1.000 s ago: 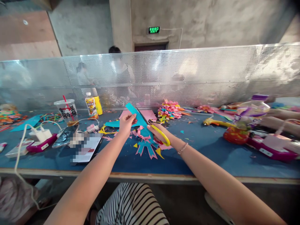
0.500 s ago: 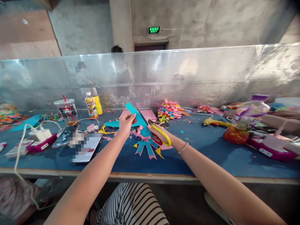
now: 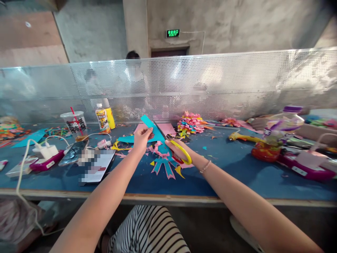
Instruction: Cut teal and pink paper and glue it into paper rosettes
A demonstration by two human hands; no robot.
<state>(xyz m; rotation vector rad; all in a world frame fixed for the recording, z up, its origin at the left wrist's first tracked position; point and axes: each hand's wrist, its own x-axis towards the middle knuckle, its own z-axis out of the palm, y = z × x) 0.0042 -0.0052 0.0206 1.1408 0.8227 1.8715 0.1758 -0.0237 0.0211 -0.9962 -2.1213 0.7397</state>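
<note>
Pinched between the thumb and fingers of my left hand (image 3: 143,137) is a blue paper strip (image 3: 147,121), its top end sticking up and away from me. My right hand (image 3: 180,149) grips yellow-and-red-handled scissors (image 3: 187,154), with the dark blades (image 3: 159,130) lying along the right edge of the paper. Just below the hands rests a pink-and-blue paper cutout (image 3: 164,167) with fringed, notched ends. A pink paper sheet (image 3: 168,129) lies behind the blades. Part of the blue paper is hidden by my left hand.
A pile of pink paper pieces (image 3: 191,123) stands beyond my right hand. To the left are a phone (image 3: 73,153), a drink bottle (image 3: 102,119) and a plastic cup (image 3: 75,123). A yellow glue gun (image 3: 243,137) and a purple-capped bottle (image 3: 265,153) are on the right. A perforated metal screen (image 3: 237,84) borders the table.
The scissor handles have drawn slightly closer together in my right hand. My left hand stays in place with the blue paper. At the far right, another person's arm has shifted.
</note>
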